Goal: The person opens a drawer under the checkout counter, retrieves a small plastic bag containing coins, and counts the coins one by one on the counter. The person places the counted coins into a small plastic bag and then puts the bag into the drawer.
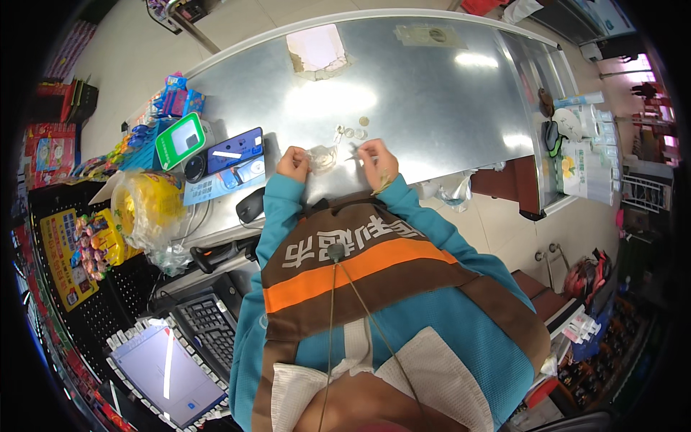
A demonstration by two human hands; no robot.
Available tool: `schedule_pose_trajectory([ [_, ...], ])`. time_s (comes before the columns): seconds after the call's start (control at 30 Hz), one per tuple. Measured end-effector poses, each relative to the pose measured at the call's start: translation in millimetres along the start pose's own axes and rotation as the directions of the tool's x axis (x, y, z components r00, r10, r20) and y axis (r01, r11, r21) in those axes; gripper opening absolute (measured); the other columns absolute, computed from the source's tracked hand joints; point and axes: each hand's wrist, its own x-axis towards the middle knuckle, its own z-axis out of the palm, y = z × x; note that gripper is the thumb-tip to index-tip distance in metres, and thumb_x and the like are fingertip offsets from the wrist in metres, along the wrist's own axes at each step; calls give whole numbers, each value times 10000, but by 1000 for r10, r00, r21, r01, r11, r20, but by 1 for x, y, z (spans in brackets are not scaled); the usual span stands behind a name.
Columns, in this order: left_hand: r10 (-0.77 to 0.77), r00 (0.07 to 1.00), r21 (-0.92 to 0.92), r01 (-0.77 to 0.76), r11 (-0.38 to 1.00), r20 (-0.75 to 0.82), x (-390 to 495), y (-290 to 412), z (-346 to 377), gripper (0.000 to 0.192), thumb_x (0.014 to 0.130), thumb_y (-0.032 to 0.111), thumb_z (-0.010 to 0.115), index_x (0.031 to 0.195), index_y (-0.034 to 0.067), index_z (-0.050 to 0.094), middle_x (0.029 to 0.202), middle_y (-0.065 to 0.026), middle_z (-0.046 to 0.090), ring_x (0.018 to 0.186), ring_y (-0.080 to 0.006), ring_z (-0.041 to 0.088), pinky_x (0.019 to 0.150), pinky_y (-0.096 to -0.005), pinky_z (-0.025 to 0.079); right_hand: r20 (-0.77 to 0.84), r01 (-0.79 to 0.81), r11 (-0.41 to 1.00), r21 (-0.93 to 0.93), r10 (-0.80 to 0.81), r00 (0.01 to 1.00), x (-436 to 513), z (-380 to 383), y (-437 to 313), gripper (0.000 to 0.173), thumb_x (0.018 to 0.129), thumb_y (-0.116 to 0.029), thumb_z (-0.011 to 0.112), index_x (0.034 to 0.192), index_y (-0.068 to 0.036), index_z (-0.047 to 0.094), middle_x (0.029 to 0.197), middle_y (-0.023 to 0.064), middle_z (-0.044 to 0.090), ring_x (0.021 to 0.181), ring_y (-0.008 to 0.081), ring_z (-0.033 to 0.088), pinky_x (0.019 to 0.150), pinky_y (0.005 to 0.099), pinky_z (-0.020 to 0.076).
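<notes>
Both hands are at the near edge of a metal-topped counter [432, 92]. My left hand [294, 163] pinches the edge of a small clear plastic bag [322, 159], which lies against the counter and seems to have something round in it. To its right, my right hand [379, 163] has thumb and fingertips together on a small, dark, thin item [353, 153], too small to name. Just beyond the hands lie several coins [358, 132] and a small metallic piece [339, 133]. The palms of both hands are hidden.
At the left of the counter are a phone [232, 154], a green-framed payment device [182, 141], a black mouse [250, 206] and a yellow plastic tub [146, 202]. A handheld scanner [221, 255] and keyboard [205, 326] are nearer me. Rolls of plastic bags [588, 124] hang at the right.
</notes>
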Motion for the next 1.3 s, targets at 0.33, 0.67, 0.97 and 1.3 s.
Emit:
schedule_pose_trajectory([
  [0.33, 244, 966, 443, -183, 878, -84, -50, 80, 6, 278, 834, 175, 581, 1055, 8, 552, 888, -168, 618, 793, -264, 609, 701, -343, 487, 443, -518, 545, 659, 276, 853, -14, -19, -22, 145, 887, -211, 536, 941, -77, 522, 889, 56, 621, 656, 65, 509, 571, 186, 383],
  [0.67, 69, 973, -353, -146, 924, -222, -146, 77, -2, 83, 842, 109, 595, 862, 29, 596, 729, 27, 572, 647, -30, 473, 608, -192, 387, 769, -513, 777, 364, 60, 636, -44, 29, -60, 177, 823, -191, 636, 898, -31, 620, 766, -1, 613, 582, 19, 455, 526, 150, 359],
  [0.97, -396, 626, -711, -398, 580, -672, -301, -27, 1, 92, 897, 175, 518, 981, 138, 511, 854, 10, 538, 674, -70, 508, 625, -216, 427, 875, 101, 941, 322, -337, 347, -155, 138, -67, 134, 761, -177, 648, 786, -50, 611, 760, 78, 621, 768, 228, 579, 702, 331, 460],
  [1.3, -569, 748, -620, 275, 735, -342, -397, -130, -10, 315, 935, 313, 400, 1138, 91, 497, 1069, -21, 567, 964, -113, 524, 842, -256, 386, 766, 494, 841, 221, -463, 446, -218, 238, -56, 163, 797, -189, 597, 789, -30, 564, 690, 97, 609, 653, 285, 590, 622, 371, 464],
])
